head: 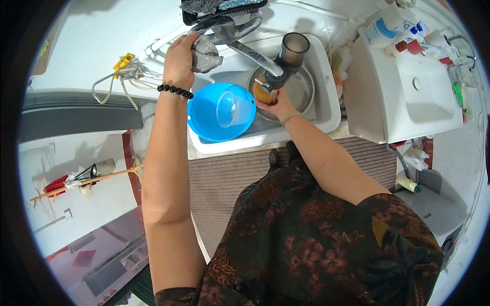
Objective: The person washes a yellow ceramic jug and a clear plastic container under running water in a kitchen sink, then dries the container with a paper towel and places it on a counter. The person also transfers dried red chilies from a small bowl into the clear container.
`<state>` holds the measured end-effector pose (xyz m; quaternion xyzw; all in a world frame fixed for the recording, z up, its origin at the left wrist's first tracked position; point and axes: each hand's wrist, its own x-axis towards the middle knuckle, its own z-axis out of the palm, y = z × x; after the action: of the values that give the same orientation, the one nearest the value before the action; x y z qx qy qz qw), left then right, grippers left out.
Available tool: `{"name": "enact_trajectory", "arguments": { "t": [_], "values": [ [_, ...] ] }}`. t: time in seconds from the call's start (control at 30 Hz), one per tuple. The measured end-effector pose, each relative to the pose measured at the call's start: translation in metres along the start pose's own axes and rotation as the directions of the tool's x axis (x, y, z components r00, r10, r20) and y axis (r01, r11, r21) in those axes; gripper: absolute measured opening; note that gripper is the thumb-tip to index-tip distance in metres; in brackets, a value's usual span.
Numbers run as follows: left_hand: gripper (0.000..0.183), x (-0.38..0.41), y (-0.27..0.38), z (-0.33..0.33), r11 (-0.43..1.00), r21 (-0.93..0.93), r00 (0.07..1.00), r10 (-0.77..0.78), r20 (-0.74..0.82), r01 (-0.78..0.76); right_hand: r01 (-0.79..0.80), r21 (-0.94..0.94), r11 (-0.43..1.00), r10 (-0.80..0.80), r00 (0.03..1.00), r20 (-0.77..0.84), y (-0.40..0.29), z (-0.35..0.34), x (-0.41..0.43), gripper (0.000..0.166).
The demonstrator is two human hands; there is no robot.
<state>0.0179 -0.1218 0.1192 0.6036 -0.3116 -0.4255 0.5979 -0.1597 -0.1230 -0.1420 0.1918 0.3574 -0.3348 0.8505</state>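
My left hand (179, 63) grips a grey scrubbing cloth (206, 55) beside the lever of a metal faucet (254, 57). Under the faucet's dark spout, my right hand (276, 103) holds an orange-yellow round object (263, 93), partly hidden by the spout; its kind is unclear. Beneath that hand a round metal pan (304, 93) lies in the white sink (325, 114). To the left, a blue plastic basin (203, 114) contains a clear plastic container (233, 109). A ribbed cup (294, 48) is seen right behind the spout.
A black rack (245, 8) with scouring pads is above the faucet. On the right a white washbasin (425, 103) carries bottles and a white jug (390, 25). Yellow-handled cords (124, 63) hang at left. A ribbed mat (214, 187) covers the floor by my feet.
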Motion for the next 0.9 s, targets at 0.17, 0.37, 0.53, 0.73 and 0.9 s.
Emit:
{"name": "enact_trajectory", "arguments": {
  "t": [0.17,0.37,0.53,0.73,0.9],
  "values": [
    [0.017,-0.003,0.003,0.004,1.000,0.002,1.000,-0.008,-0.025,0.009,-0.028,-0.131,0.991,0.031,0.999,0.027,-0.002,-0.010,0.010,0.048],
    [0.018,0.001,0.002,0.002,1.000,0.029,1.000,0.004,0.012,-0.005,-0.025,-0.233,0.972,0.079,0.971,0.227,-0.013,-0.033,0.009,0.050],
    [0.019,-0.001,0.000,-0.003,1.000,0.014,0.999,0.005,0.033,-0.005,-0.020,-0.179,0.984,0.050,0.985,0.164,-0.029,-0.038,-0.023,0.054],
    [0.018,-0.002,0.000,0.001,1.000,0.006,1.000,0.014,0.027,-0.014,0.044,-0.133,0.990,-0.018,0.982,0.190,-0.044,-0.044,-0.030,0.055],
    [0.019,0.001,-0.006,-0.004,1.000,-0.009,0.998,0.017,0.053,-0.017,0.079,-0.141,0.987,-0.068,0.994,0.082,-0.020,-0.007,-0.012,0.055]
  ]
}}
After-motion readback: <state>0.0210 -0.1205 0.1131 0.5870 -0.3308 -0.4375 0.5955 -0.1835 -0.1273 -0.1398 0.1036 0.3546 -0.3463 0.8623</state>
